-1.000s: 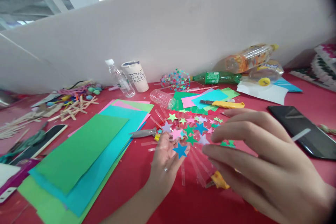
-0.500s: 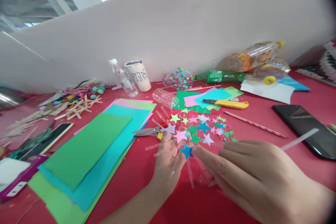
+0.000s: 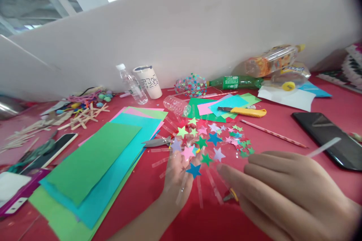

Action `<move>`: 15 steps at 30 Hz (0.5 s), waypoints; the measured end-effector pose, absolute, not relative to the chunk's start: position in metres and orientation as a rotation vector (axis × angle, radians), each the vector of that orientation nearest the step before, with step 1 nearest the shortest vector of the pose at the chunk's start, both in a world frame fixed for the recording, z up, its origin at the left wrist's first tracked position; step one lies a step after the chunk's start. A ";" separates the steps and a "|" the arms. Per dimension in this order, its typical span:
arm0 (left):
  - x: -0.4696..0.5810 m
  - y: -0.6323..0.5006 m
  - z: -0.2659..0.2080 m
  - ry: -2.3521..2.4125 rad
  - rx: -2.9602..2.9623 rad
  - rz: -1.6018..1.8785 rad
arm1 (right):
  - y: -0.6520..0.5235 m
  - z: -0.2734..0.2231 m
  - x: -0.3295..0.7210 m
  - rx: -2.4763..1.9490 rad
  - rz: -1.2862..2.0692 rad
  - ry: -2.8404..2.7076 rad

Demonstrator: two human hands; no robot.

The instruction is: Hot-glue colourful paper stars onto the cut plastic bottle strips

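Observation:
My left hand (image 3: 177,171) is partly hidden behind a clear plastic piece cut into strips (image 3: 213,186), with its fingers around it. Paper stars in several colours sit on this piece, among them a blue star (image 3: 194,171), a pink star (image 3: 187,153) and a green star (image 3: 206,159). Just right of the stars is my right hand (image 3: 278,186), fingers pressed together and thumb hidden; whether anything is pinched there I cannot make out. Small loose stars (image 3: 244,144) lie beyond its knuckles. Scissors (image 3: 157,142) rest left of the piece, their handles mostly covered.
Coloured paper sheets (image 3: 96,158) are stacked at left. Behind the stars lie a yellow utility knife (image 3: 249,112), a star-covered plastic ball (image 3: 192,84) and a green bottle (image 3: 236,82). A phone (image 3: 325,135) lies right. A cup (image 3: 148,82) and a clear bottle (image 3: 132,84) stand near the wall.
My right fingertips have moved away from the blue star, toward the right. The clear piece with its stars has shifted slightly left and tilted in my left hand.

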State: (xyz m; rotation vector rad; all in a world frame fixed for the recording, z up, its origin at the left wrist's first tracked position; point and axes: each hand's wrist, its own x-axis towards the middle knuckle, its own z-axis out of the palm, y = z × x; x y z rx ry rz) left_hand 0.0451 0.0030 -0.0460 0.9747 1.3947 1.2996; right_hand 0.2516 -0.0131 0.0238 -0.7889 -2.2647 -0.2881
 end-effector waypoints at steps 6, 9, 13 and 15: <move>0.055 0.012 -0.032 1.379 0.945 1.295 | -0.010 0.043 0.256 -0.756 -0.209 -2.268; 0.055 0.013 -0.033 1.315 0.925 1.323 | -0.009 0.046 0.258 -0.721 -0.169 -2.281; 0.051 0.012 -0.041 1.213 0.901 1.348 | -0.007 0.043 0.256 -0.702 -0.152 -2.318; 0.049 0.012 -0.047 1.190 0.896 1.357 | -0.006 0.041 0.254 -0.702 -0.159 -2.328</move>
